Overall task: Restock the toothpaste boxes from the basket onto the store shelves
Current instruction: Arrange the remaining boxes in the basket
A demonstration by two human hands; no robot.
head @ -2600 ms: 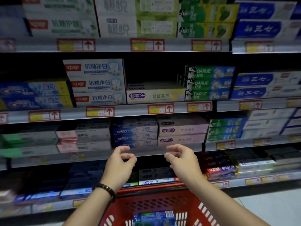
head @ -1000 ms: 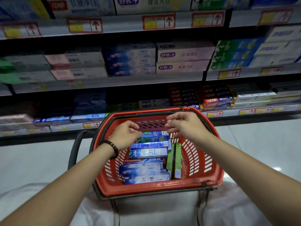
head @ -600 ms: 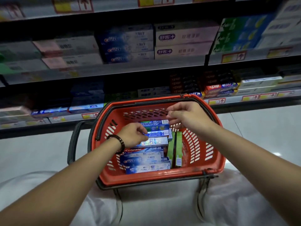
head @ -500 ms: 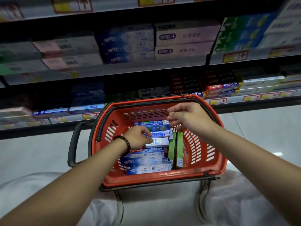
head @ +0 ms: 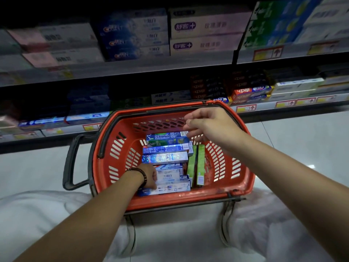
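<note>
Filling the red basket (head: 170, 202), blue toothpaste boxes (head: 165, 157) beside two green boxes (head: 200, 163)

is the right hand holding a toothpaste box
No, the right hand hovers empty over the red basket, with fingers loosely curled above the toothpaste boxes.
</note>
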